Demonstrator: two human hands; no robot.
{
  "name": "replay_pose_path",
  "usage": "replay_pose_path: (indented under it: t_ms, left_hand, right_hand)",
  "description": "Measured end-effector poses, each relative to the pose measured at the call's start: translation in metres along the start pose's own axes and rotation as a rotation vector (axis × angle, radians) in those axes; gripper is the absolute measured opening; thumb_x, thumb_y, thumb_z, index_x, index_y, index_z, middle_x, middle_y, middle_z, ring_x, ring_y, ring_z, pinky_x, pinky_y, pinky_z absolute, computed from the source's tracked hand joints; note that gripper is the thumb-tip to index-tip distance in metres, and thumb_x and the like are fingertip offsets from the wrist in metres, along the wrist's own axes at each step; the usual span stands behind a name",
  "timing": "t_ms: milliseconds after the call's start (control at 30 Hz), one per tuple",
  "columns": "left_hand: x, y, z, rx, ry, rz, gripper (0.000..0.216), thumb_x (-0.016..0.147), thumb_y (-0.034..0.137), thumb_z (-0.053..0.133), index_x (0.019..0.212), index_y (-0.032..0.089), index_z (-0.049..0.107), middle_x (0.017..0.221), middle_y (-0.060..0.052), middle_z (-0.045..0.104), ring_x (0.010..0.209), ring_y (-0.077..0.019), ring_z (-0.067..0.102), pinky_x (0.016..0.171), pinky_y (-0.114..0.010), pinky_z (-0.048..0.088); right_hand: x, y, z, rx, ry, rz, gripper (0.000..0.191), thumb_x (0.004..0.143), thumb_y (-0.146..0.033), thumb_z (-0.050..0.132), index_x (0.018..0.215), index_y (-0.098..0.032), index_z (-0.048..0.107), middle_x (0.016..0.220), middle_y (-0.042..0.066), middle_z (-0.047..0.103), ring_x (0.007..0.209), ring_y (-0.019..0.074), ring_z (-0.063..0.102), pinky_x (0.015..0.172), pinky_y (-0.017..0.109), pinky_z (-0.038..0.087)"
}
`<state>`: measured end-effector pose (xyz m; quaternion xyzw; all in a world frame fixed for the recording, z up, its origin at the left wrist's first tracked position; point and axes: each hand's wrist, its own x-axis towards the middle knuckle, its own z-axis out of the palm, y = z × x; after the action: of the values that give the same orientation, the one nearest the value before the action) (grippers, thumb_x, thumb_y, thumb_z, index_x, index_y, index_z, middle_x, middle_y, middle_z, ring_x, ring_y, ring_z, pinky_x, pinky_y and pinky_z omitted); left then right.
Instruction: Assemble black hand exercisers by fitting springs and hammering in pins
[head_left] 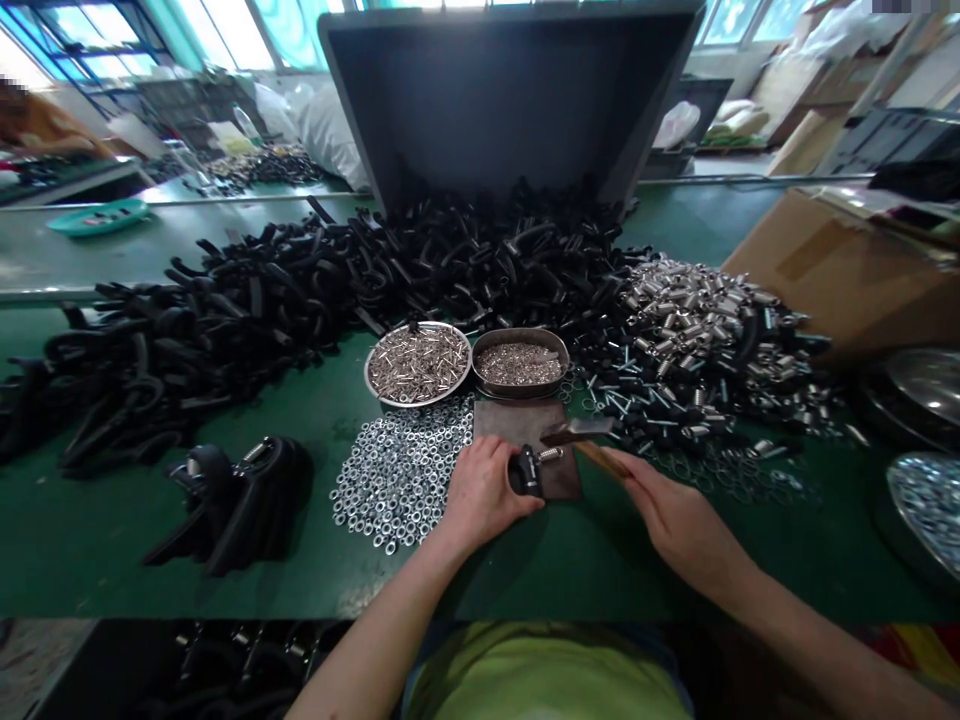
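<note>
My left hand (491, 490) is closed around a black plastic part (529, 472) with a small coil spring (550, 455) sticking out to its right. That part rests on a flat metal plate (499, 418) on the table. In my right hand (679, 520) is the wooden handle of a hammer (577, 432); its metal head hovers over the plate, just right of the part. Left of my left hand spread many small metal washers (401, 480). Behind the plate are a round dish of metal pins (420, 365) and an oval tin of tiny metal pieces (520, 363).
A long heap of black curved parts (247, 310) runs across the table before a tipped grey bin (517, 100). Springs (697, 310) and screws (637, 400) lie piled at right, near a cardboard box (862, 260). Several assembled black parts (240, 500) stand at left. Another person (45, 125) sits far left.
</note>
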<state>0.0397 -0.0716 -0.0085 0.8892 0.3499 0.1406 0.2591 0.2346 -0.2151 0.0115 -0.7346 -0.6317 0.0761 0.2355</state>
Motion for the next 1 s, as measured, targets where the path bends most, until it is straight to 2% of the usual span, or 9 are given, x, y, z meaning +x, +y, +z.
replay_pose_path:
  t_ms: [67, 167, 267, 367, 467, 600, 733, 833, 1000]
  left_hand:
    - [0.000, 0.000, 0.000, -0.004, 0.000, -0.008, 0.054, 0.051, 0.040, 0.081, 0.097, 0.020, 0.060, 0.099, -0.008, 0.060, 0.098, -0.0289, 0.052, 0.085, -0.041, 0.039]
    - [-0.001, 0.000, 0.000, -0.076, 0.034, -0.057, 0.053, 0.052, 0.039, 0.081, 0.096, 0.020, 0.059, 0.098, -0.007, 0.059, 0.097, -0.0288, 0.053, 0.085, -0.042, 0.039]
    - [-0.003, 0.005, 0.000, -0.340, 0.140, -0.206, 0.053, 0.055, 0.042, 0.080, 0.097, 0.020, 0.057, 0.095, -0.007, 0.060, 0.092, -0.0268, 0.055, 0.083, -0.039, 0.040]
    - [-0.009, 0.021, 0.001, -0.666, 0.215, -0.337, 0.055, 0.058, 0.045, 0.078, 0.101, 0.021, 0.054, 0.096, -0.006, 0.060, 0.090, -0.0240, 0.056, 0.080, -0.035, 0.041]
    - [-0.018, 0.041, 0.004, -0.824, 0.167, -0.306, 0.053, 0.062, 0.041, 0.077, 0.105, 0.021, 0.054, 0.098, -0.006, 0.062, 0.089, -0.0225, 0.058, 0.077, -0.033, 0.044]
    - [-0.013, 0.038, -0.008, -0.749, 0.000, -0.087, 0.045, 0.071, 0.034, 0.071, 0.112, 0.022, 0.058, 0.105, -0.008, 0.063, 0.093, -0.0233, 0.058, 0.080, -0.034, 0.046]
    - [0.033, -0.022, -0.065, -0.395, 0.200, -0.085, 0.036, 0.080, 0.031, 0.061, 0.114, 0.022, 0.060, 0.110, -0.008, 0.062, 0.098, -0.0215, 0.058, 0.084, -0.033, 0.046]
    - [0.078, -0.088, -0.121, -0.025, 0.469, -0.417, 0.029, 0.083, 0.026, 0.058, 0.110, 0.019, 0.061, 0.114, -0.009, 0.060, 0.106, -0.0197, 0.055, 0.093, -0.031, 0.042]
    - [0.121, -0.180, -0.167, 0.105, 0.571, -0.726, 0.030, 0.086, 0.023, 0.056, 0.114, 0.011, 0.057, 0.123, -0.016, 0.052, 0.114, -0.0272, 0.050, 0.095, -0.045, 0.041]
  right_hand:
    - [-0.012, 0.010, -0.003, -0.111, 0.091, -0.024, 0.038, 0.095, -0.025, 0.034, 0.129, -0.019, 0.049, 0.115, 0.008, 0.066, 0.094, 0.0213, 0.066, 0.078, 0.033, 0.054]
    - [-0.034, 0.029, -0.002, -0.360, 0.119, -0.063, 0.038, 0.094, -0.029, 0.037, 0.127, -0.019, 0.054, 0.089, 0.007, 0.069, 0.073, 0.0213, 0.066, 0.063, 0.033, 0.052]
    - [-0.046, 0.039, 0.006, -0.489, 0.107, -0.066, 0.035, 0.093, -0.033, 0.042, 0.118, -0.019, 0.061, 0.074, 0.007, 0.065, 0.068, 0.0234, 0.062, 0.060, 0.035, 0.049]
    - [-0.037, 0.022, 0.017, -0.276, 0.167, -0.057, 0.038, 0.093, -0.034, 0.040, 0.124, -0.019, 0.054, 0.095, 0.010, 0.066, 0.088, 0.0256, 0.062, 0.074, 0.039, 0.050]
    - [-0.010, -0.013, 0.025, 0.066, 0.174, -0.068, 0.044, 0.093, -0.033, 0.037, 0.136, -0.022, 0.037, 0.109, 0.009, 0.065, 0.091, 0.0200, 0.064, 0.076, 0.033, 0.053]
    - [0.032, -0.041, 0.026, 0.159, 0.235, -0.047, 0.027, 0.089, -0.035, 0.043, 0.110, -0.022, 0.056, 0.101, 0.007, 0.069, 0.088, 0.0220, 0.067, 0.076, 0.034, 0.054]
    - [0.055, -0.029, 0.027, 0.054, 0.123, -0.059, 0.023, 0.087, -0.034, 0.043, 0.094, -0.025, 0.063, 0.090, 0.004, 0.073, 0.076, 0.0222, 0.070, 0.063, 0.032, 0.055]
    - [0.056, -0.020, 0.037, -0.137, 0.027, -0.089, 0.023, 0.086, -0.030, 0.041, 0.088, -0.027, 0.064, 0.089, 0.001, 0.073, 0.067, 0.0224, 0.070, 0.051, 0.032, 0.053]
    - [0.050, -0.018, 0.056, -0.338, 0.040, -0.120, 0.026, 0.087, -0.027, 0.037, 0.086, -0.028, 0.063, 0.087, 0.001, 0.074, 0.051, 0.0217, 0.067, 0.039, 0.032, 0.049]
